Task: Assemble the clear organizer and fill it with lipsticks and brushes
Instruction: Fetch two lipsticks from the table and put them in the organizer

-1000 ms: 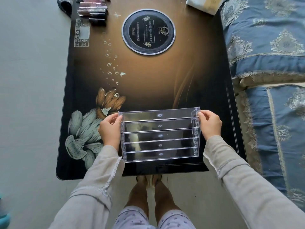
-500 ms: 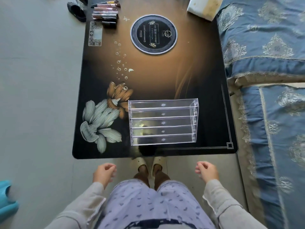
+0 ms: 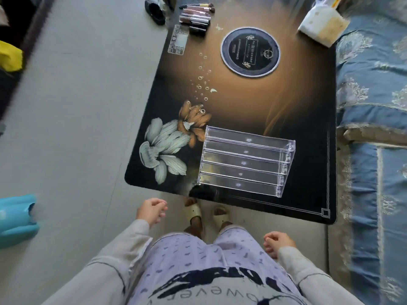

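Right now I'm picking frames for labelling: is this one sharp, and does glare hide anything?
Head view: motion blur smears the edges, worst on the blue object at left; the clear organizer stays readable with small bright glints on its tiers; the table has a warm sheen at centre, hiding nothing; wide-angle bending tilts the table edges.

1. The organizer [image 3: 246, 161] sits on the desk [image 3: 242, 102] at its near edge, toward your right.
2. The lipsticks and brushes [image 3: 196, 16] lie at the far left corner of the desk, well apart from the organizer.
3. The round disc [image 3: 250, 51] lies behind the organizer.
4. The bed [image 3: 372, 128] runs along the desk's right side.
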### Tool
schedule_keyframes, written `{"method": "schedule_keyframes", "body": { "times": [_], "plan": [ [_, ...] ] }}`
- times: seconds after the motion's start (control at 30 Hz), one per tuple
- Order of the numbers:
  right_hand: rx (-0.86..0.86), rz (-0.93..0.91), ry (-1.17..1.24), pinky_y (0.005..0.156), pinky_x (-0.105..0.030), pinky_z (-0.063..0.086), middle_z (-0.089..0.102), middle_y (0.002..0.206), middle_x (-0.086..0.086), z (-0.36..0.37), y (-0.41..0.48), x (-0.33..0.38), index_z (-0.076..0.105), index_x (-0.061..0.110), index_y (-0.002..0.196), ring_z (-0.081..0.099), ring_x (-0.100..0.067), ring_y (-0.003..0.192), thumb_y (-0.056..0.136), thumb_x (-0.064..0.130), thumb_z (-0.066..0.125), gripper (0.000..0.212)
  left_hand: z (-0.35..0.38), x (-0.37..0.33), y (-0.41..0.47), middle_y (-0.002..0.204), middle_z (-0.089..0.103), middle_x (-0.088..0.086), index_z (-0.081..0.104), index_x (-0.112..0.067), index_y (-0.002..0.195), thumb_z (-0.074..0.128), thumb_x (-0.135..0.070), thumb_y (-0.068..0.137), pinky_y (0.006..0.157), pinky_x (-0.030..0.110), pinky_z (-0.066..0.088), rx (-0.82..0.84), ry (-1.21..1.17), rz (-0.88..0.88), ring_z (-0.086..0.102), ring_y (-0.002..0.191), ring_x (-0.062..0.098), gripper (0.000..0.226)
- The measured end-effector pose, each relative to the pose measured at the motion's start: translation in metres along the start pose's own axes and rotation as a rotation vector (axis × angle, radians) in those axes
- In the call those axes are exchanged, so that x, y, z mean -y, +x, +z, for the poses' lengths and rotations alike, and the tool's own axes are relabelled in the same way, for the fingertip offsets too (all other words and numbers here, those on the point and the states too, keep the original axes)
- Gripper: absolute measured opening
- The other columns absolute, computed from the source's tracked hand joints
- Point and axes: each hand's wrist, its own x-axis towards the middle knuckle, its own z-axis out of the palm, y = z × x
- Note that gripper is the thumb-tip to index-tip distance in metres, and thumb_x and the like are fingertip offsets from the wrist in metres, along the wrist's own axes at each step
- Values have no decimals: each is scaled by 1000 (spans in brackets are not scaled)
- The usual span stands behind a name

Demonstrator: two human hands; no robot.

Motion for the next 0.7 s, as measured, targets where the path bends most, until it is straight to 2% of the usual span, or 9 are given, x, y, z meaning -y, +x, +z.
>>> {"method": "schedule_keyframes", "body": {
  "times": [0.1,0.2,0.3,0.37,0.47,0.57,0.63,0.7],
  "plan": [
    [23,-52,-124,38,-18,41,54,58,-7,-12,3,18,57,6,70,49,-17,50,89,-4,44,26,-6,1,-6,66,57,2,57,-16,67,47,-4,90,48,19,37,-64,-107,14,47,53,15,28],
    [59,-100,-233,39,-20,37,50,57,-8,-21,8,43,57,1,81,46,-18,47,88,-6,43,17,-6,22,-17,65,57,0,57,-15,69,47,-5,89,39,14,39,-159,-228,-28,48,53,14,24],
    [87,-173,-375,44,-21,33,50,55,-8,-22,16,69,58,5,76,45,-19,45,87,-3,45,19,6,61,-32,65,57,-1,57,-15,73,49,-7,89,33,10,36,-233,-334,-121,49,53,13,20],
    [106,-243,-516,43,-21,36,52,55,-7,-17,19,85,57,13,66,47,-18,45,86,-1,46,27,21,93,-46,65,56,-1,57,-16,73,49,-8,90,34,12,38,-264,-430,-197,48,52,13,20],
    [163,-349,-707,45,-19,37,55,60,-5,0,15,106,54,20,60,48,-17,48,86,4,47,31,49,142,-67,65,55,0,54,-17,66,49,-9,91,37,13,37,-291,-568,-310,47,52,14,27],
    [224,-455,-834,36,-14,35,53,58,-2,25,2,126,52,21,58,48,-11,43,87,4,48,34,77,182,-90,64,55,2,54,-16,65,49,-8,91,39,16,38,-336,-694,-417,46,51,15,27],
    [280,-507,-877,36,-13,36,54,59,-2,44,-11,139,52,21,61,49,-9,42,89,5,49,32,94,202,-104,63,55,2,56,-12,70,50,-6,90,36,15,39,-372,-756,-482,47,51,16,22],
    [311,-568,-932,38,-14,38,57,65,-3,66,-27,151,54,22,62,49,-11,47,89,10,50,30,107,217,-115,64,56,5,62,-4,83,50,-4,89,36,15,41,-406,-832,-524,49,53,18,13]
  ]
}}
